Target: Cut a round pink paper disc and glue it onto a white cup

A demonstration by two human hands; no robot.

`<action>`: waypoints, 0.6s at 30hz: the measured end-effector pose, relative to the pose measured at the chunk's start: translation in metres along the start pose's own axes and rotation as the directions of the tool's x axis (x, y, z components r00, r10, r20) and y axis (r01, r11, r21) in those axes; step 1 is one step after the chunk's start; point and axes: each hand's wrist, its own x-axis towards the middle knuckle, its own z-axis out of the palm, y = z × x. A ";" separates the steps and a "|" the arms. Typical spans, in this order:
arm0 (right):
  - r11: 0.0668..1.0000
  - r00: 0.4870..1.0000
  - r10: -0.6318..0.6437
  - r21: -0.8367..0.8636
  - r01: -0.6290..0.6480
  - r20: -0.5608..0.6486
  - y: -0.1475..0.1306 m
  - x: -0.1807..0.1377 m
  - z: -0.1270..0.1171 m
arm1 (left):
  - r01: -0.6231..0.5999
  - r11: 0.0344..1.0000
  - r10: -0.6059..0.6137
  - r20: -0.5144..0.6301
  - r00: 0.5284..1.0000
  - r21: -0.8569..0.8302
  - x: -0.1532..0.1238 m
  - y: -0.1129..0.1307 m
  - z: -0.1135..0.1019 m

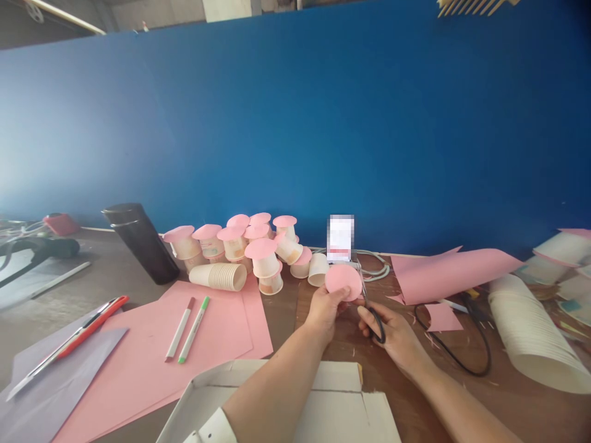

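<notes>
My left hand pinches the lower edge of a round pink paper disc. In my right hand is a pair of scissors with dark handles, my fingers through the loops. Its blades point up along the right edge of the disc; whether they touch the paper I cannot tell. Just behind the disc a white paper cup lies near a white card with blurred print. To the left stand several paper cups topped with pink discs, some stacked in pairs.
Pink sheets carry two markers. A red-handled cutter lies on lilac paper. A black bottle, nested cups, curled pink paper, a dark cable and a white cardboard piece surround my arms.
</notes>
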 end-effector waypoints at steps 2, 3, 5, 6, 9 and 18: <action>1.000 1.000 0.004 0.004 -0.004 -0.003 0.000 0.000 0.000 | 0.001 1.000 -0.001 0.001 1.000 -0.003 0.001 -0.001 -0.001; 1.000 1.000 0.005 0.004 -0.005 -0.004 0.000 0.000 0.001 | 0.001 1.000 -0.001 0.002 1.000 -0.005 0.002 -0.002 -0.001; 1.000 1.000 0.007 0.006 -0.007 -0.008 0.000 0.000 0.001 | 0.000 1.000 0.000 0.010 1.000 -0.009 0.003 -0.003 -0.003; 1.000 1.000 0.008 0.005 -0.008 -0.009 -0.001 0.000 0.001 | 0.000 1.000 0.000 0.013 1.000 -0.010 0.003 -0.004 -0.003; 1.000 1.000 0.007 0.000 -0.007 -0.006 -0.003 -0.001 0.001 | -0.001 1.000 0.001 0.012 1.000 -0.008 0.003 -0.004 -0.003; 1.000 1.000 0.001 0.022 -0.001 -0.013 -0.003 -0.001 0.002 | 0.007 1.000 -0.007 -0.001 1.000 -0.010 0.002 -0.003 -0.002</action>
